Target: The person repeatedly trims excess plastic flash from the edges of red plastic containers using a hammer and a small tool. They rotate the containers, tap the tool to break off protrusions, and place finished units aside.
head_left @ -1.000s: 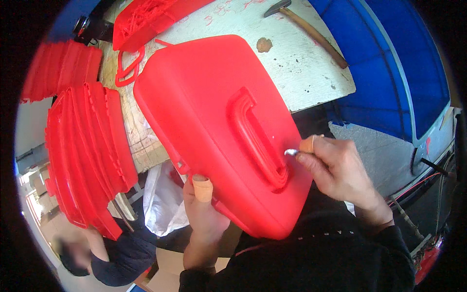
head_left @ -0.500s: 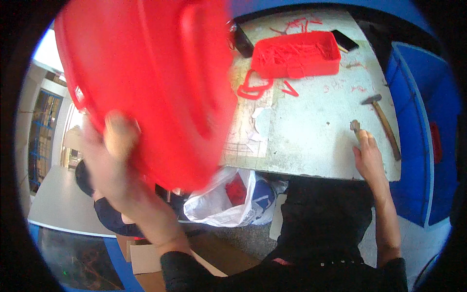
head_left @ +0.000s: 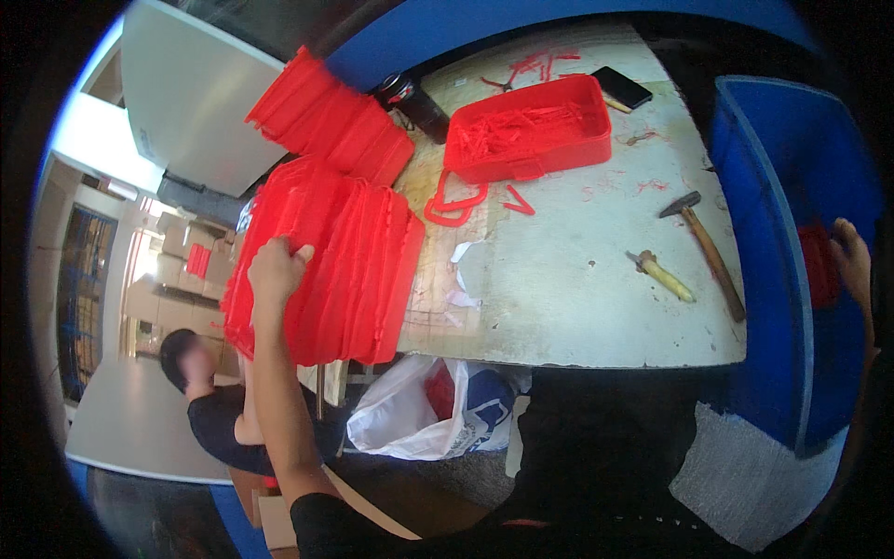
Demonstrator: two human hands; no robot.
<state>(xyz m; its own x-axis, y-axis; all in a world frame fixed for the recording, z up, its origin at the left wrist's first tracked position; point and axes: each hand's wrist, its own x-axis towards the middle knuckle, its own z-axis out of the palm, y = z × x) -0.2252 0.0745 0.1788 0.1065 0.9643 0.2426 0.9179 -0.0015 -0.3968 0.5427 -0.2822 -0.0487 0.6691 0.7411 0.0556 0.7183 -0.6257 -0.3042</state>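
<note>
At the left edge of the white table [head_left: 559,307], stacked red plastic shells [head_left: 358,289] are touched by the left hand [head_left: 277,268]; by the blue bin [head_left: 765,307], the right hand [head_left: 850,259] is seen. Neither grip can be told. Stacking seems underway; aligned release seems needed.

Lying near the right edge of the table [head_left: 559,307], hammer [head_left: 713,259]; farther back, phone [head_left: 622,87] and dark bottle [head_left: 421,110]; below, white bag [head_left: 419,436]; to the left, co-worker [head_left: 228,419] and boxes [head_left: 182,312].
</note>
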